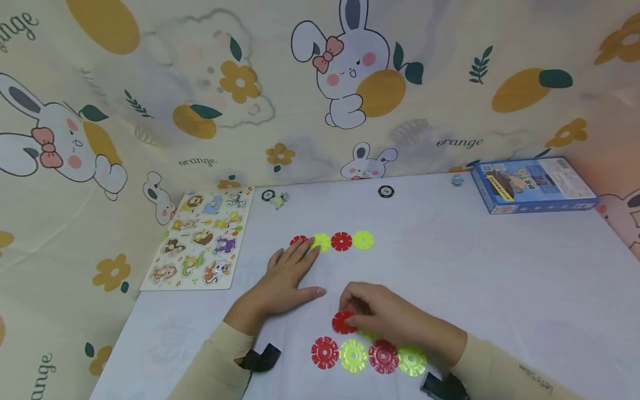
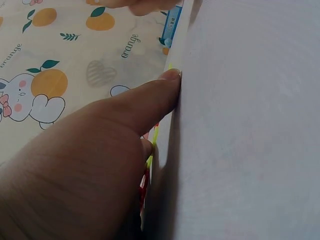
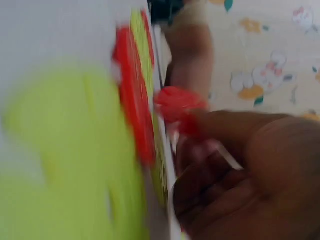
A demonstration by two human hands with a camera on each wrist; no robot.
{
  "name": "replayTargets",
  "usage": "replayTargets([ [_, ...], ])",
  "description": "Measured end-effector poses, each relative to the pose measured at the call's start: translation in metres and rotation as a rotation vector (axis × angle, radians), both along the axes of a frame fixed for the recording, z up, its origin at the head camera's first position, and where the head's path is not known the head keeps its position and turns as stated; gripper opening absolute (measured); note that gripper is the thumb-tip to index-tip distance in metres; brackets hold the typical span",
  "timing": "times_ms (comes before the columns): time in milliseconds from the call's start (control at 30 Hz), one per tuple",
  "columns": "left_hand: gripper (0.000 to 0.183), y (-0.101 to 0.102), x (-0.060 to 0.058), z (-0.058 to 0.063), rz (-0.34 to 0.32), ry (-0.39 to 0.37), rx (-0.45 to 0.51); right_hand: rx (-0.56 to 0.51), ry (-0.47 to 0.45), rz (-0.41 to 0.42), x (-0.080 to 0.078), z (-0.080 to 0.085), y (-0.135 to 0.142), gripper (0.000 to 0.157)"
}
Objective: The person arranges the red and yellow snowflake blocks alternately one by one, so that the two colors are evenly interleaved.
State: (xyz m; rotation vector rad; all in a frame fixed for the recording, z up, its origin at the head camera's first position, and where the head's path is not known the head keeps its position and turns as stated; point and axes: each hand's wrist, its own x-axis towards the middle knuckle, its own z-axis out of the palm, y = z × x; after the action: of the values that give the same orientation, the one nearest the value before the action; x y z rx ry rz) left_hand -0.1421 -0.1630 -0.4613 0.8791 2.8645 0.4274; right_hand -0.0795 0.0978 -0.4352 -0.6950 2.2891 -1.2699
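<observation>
My right hand (image 1: 385, 311) pinches a red notched disc (image 1: 342, 322) between thumb and fingers, just above the near row. The same red disc (image 3: 172, 102) shows blurred in the right wrist view. A yellow-green disc (image 1: 368, 335) lies partly hidden under that hand. Along the near row, red (image 1: 324, 353) and yellow-green (image 1: 353, 356) discs alternate. My left hand (image 1: 286, 278) lies spread on the table, fingertips over the leftmost red disc (image 1: 298, 239) of the far row and at the edge of a yellow-green disc (image 1: 322, 242).
An animal puzzle board (image 1: 200, 244) lies at the left. A blue box (image 1: 532, 186) sits at the back right, beside a small blue figure (image 1: 457, 180). Towards the back are black rings (image 1: 386, 191) and a small greenish figure (image 1: 279, 201). A patterned cloth (image 1: 300, 139) hangs behind.
</observation>
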Motion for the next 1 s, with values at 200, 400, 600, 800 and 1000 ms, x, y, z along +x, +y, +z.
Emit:
replayTargets([
  [200,0.09,0.001,0.0,0.001,-0.002,-0.002,-0.001,-0.065,0.0,-0.201,-0.019,0.013,0.031,0.017],
  [400,0.089,0.0,0.0,0.0,0.004,0.003,-0.005,-0.009,0.015,-0.448,-0.049,0.002,0.079,0.02],
  [600,0.089,0.0,0.002,0.0,0.009,0.007,0.011,0.013,0.002,-0.547,-0.066,-0.012,0.104,0.034],
  [800,0.089,-0.001,0.001,-0.001,0.007,0.01,0.015,0.195,0.152,-0.455,-0.063,-0.003,0.1,0.047],
  [1000,0.089,0.0,0.001,-0.001,0.005,0.012,0.019,0.5,0.346,-0.189,-0.056,0.005,0.098,0.055],
])
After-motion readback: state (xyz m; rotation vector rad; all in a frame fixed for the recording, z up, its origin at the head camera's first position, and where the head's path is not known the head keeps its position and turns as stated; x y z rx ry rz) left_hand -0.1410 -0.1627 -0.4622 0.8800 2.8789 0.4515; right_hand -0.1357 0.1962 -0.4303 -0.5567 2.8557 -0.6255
